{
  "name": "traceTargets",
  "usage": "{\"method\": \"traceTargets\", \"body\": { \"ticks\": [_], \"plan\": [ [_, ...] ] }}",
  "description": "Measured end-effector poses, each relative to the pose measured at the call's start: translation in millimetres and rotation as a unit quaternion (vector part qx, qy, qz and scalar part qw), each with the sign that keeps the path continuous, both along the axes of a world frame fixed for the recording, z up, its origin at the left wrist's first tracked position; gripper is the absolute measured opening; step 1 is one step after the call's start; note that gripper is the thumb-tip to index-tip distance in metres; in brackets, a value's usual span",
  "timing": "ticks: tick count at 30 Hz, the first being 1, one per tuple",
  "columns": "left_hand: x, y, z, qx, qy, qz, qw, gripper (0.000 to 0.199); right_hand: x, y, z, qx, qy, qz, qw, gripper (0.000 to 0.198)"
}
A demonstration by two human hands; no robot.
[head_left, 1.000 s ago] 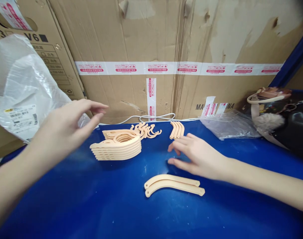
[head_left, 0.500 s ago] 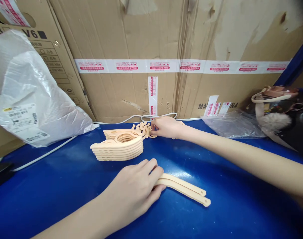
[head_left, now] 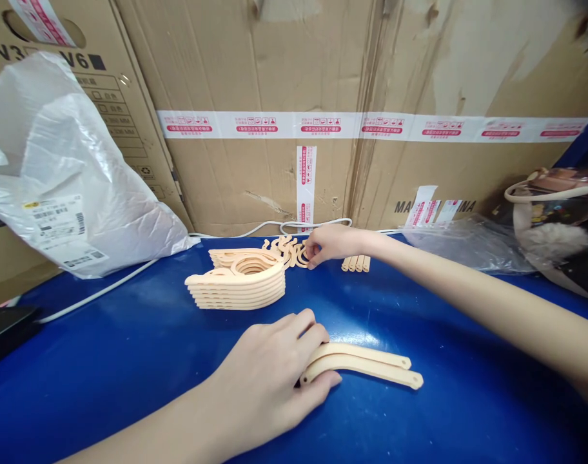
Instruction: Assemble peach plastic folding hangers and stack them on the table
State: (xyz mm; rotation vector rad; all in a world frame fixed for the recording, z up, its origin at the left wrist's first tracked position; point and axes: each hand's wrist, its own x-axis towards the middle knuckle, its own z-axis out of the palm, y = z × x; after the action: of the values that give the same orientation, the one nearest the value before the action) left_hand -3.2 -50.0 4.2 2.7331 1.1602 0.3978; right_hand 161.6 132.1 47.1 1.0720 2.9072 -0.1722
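My left hand [head_left: 279,367] is closed around the near ends of two cream plastic hanger arms [head_left: 366,362]. They lie side by side, gently curved, with a small hole at their far ends pointing right. At the back, my right hand [head_left: 335,243] pinches at the edge of a loose pile of cream S-shaped hooks [head_left: 284,250]; a hook seems to be at its fingertips, partly hidden by them. Left of that pile stands a neat stack of cream hanger bodies [head_left: 238,290], each with a rounded opening. Several more hanger arms [head_left: 356,263] lie in a row under my right forearm.
Cardboard boxes [head_left: 255,180] wall off the back of the blue table [head_left: 144,361]. A white plastic mailing bag [head_left: 81,174] leans at left, near a dark device [head_left: 8,328]. A white cable [head_left: 105,290] runs along the back. Clear plastic bags [head_left: 458,245] and a dark bag [head_left: 574,238] are at right.
The view has shifted slightly, uncovering the row of arms beneath my right forearm. In my left hand the two arms have turned a little, and my thumb has moved outward. My right hand stays at the hooks.
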Motion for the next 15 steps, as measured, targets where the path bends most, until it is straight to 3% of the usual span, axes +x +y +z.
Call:
{"method": "traceTargets", "body": {
  "ticks": [4,9,15],
  "plan": [
    [2.3,0.0,-0.6,-0.007,-0.007,-0.003,1.000,0.021,0.7,4.1,-4.4,-0.021,0.021,0.006,1.000,0.019],
    [3.5,-0.5,-1.3,-0.012,-0.005,0.002,1.000,0.012,9.3,4.3,-6.0,-0.019,0.072,-0.014,0.997,0.017],
    [5.2,-1.9,-0.1,-0.009,-0.005,0.005,1.000,0.011,40.5,-38.1,-2.4,0.002,0.120,-0.011,0.993,0.014]
  ]
}}
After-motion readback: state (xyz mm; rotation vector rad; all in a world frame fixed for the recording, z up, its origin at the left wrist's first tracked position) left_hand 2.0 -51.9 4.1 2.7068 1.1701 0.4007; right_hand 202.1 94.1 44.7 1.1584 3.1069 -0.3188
